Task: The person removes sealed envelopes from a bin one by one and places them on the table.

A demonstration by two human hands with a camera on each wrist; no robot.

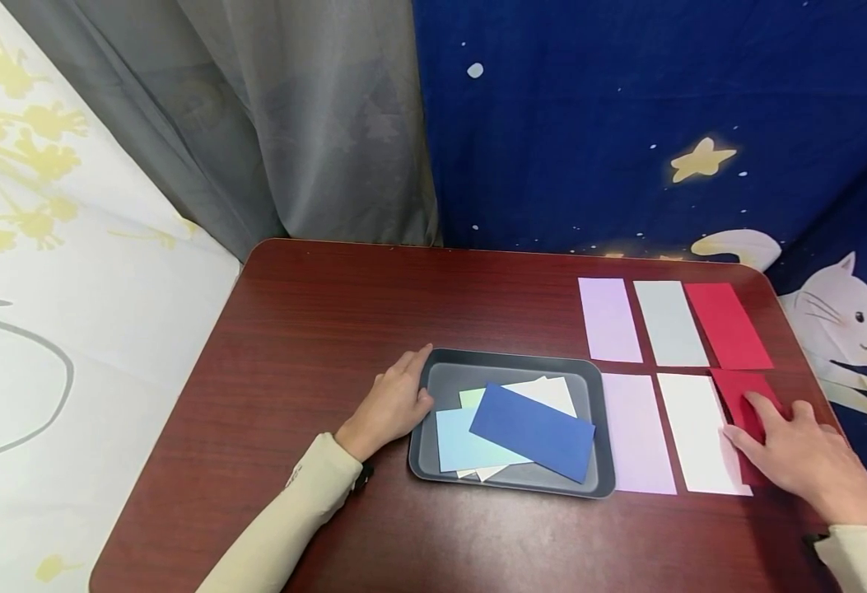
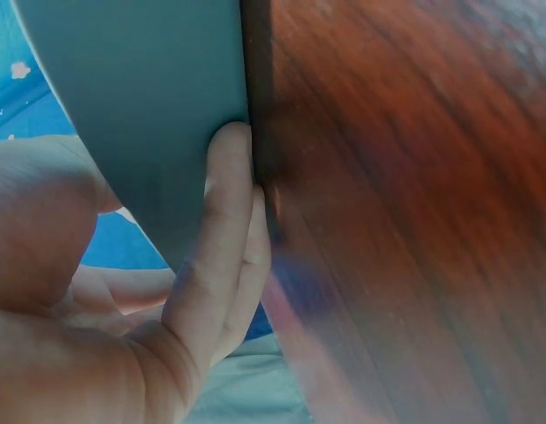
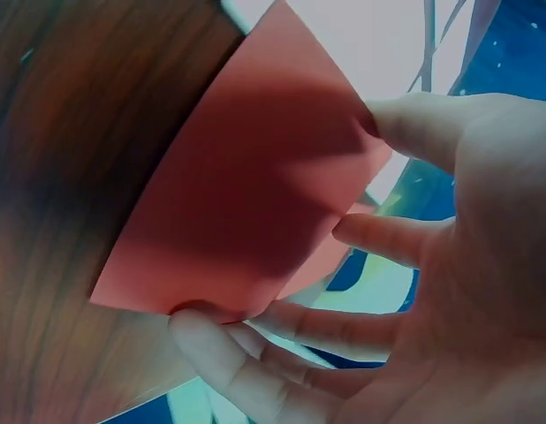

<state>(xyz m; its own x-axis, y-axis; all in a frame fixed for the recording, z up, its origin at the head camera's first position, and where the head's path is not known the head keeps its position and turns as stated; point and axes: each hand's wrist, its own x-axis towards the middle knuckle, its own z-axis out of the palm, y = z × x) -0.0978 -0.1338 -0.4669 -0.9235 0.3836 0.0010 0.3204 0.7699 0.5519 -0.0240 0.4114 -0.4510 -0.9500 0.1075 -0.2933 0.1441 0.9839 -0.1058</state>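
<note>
At the left rim of the grey tray [image 1: 448, 389], the left hand [image 1: 390, 403] has its fingers nearly straight along the outer wall and its thumb over the edge, pinching the rim between them. Well to the tray's right, the right hand [image 1: 814, 455] has its fingers part-closed, curved about the edges of the near red card [image 3: 229, 185], which is tilted and overlaps the near white card [image 1: 692, 432]. Within the tray, the dark blue card [image 1: 533, 432] lies slantwise on top, over the light blue card [image 1: 455, 441], a pale green card [image 1: 469, 399] and white paper [image 1: 561, 395]; the count beneath cannot be determined. Directly right of the tray, the near lilac card [image 1: 639, 432] meets its wall, followed by the near white card. Beyond and right of the tray, the far row comprises the far lilac card [image 1: 611, 319], a pale grey card [image 1: 672, 323] and the far red card [image 1: 729, 325]. Beneath the tray is a reddish-brown table [image 1: 314, 313]; behind it hang a grey curtain [image 1: 329, 123] and a blue curtain [image 1: 596, 123].
</note>
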